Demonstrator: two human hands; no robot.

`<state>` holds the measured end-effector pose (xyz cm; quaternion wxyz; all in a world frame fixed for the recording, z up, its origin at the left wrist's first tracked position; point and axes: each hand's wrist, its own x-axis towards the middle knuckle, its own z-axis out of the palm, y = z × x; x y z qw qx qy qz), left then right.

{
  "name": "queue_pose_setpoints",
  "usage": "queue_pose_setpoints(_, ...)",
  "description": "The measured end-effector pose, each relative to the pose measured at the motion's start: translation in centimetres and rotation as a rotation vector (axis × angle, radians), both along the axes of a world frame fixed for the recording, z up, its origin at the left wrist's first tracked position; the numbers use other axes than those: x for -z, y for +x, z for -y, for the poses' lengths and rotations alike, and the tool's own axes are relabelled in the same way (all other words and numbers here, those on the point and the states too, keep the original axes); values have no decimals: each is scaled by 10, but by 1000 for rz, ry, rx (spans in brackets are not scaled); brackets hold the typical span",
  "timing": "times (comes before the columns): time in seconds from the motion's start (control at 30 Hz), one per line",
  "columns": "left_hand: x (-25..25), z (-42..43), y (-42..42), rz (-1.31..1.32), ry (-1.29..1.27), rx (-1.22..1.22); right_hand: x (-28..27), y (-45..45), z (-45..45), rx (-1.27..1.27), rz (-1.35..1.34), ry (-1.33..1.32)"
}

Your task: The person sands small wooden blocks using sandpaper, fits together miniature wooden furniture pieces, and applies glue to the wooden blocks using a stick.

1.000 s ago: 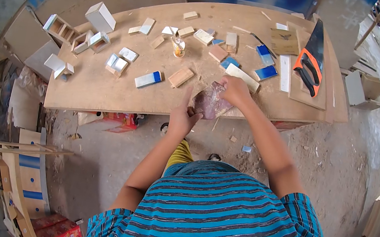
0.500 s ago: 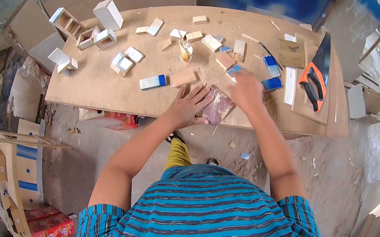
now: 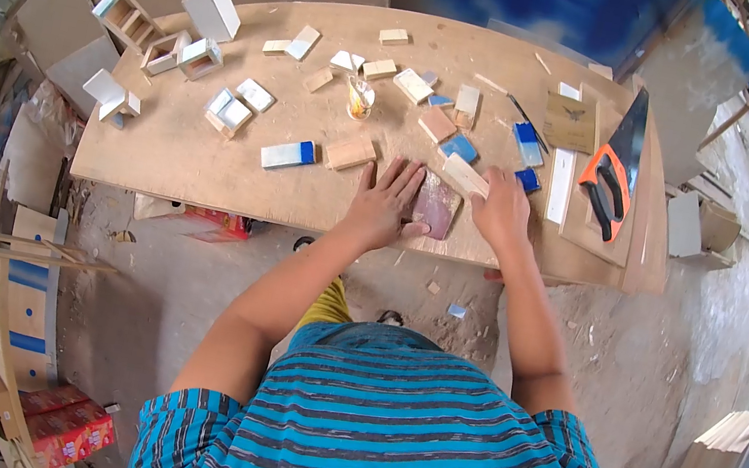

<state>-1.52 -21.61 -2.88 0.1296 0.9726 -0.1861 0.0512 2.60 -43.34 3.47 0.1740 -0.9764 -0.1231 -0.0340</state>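
Note:
A reddish-brown, dusty sheet (image 3: 437, 207) lies at the table's near edge. My left hand (image 3: 382, 205) rests on its left side, fingers spread. Just right of the sheet, my right hand (image 3: 504, 212) has its fingers closed on the right end of a pale wooden block (image 3: 465, 175). Beyond that block are a blue-topped block (image 3: 459, 148) and a pinkish block (image 3: 437, 125). Left of the sheet sit a plain wooden block (image 3: 350, 153) and a white block with a blue end (image 3: 288, 155).
On the table (image 3: 166, 167), a saw (image 3: 613, 176) with an orange and black handle lies at the right. A small cup (image 3: 359, 99) stands mid-table. Small wooden boxes (image 3: 212, 8) stand at the back left. Red packages (image 3: 65, 425) sit on the floor, lower left.
My left hand has let go of the sheet's edge and flattened onto it on the table. My right hand has released the sheet, moved right and taken hold of the pale block.

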Motion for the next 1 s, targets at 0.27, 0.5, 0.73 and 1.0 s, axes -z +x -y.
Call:
queue_pose_setpoints(0.27,3,3,4,-11,73,-48,31,-29,-50,-85,-68,-127)
queue_pose_setpoints(0.5,-2,5,1,-32,-8,-91,24,-48,-44,-133,-54,-211)
queue_pose_setpoints(0.73,1,6,4,-36,43,-96,32,-10,-42,-88,-37,-130)
queue_pose_setpoints(1.0,1,3,5,-27,1,-78,13,-53,-38,-155,-159,-239)
